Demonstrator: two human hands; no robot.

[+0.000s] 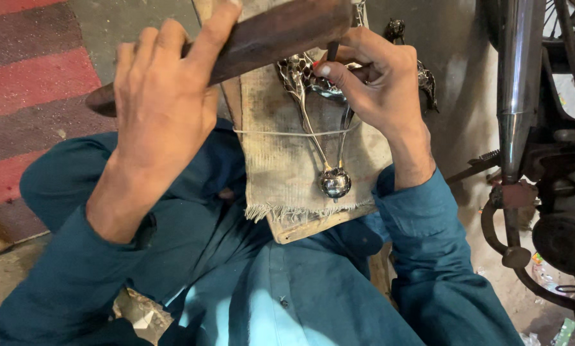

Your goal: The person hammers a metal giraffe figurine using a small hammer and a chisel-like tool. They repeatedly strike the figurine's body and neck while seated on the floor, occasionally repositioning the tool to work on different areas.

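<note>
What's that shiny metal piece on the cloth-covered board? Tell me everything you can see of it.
The metal piece looks like polished silvery metal: two thin stems run down from an ornate openwork top and meet at a round, mirror-bright ball near the cloth's frayed lower edge. It lies flat on the cloth that wraps the wooden board, and a pale string crosses both stems. The right hand covers its upper part, pressing a thin dark tool there. The left hand grips a wooden mallet above it.

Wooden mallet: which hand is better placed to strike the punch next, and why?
The left hand: it grips the wooden mallet raised above the punch. The right hand is busy pinching that punch against the shiny metal piece.
</note>
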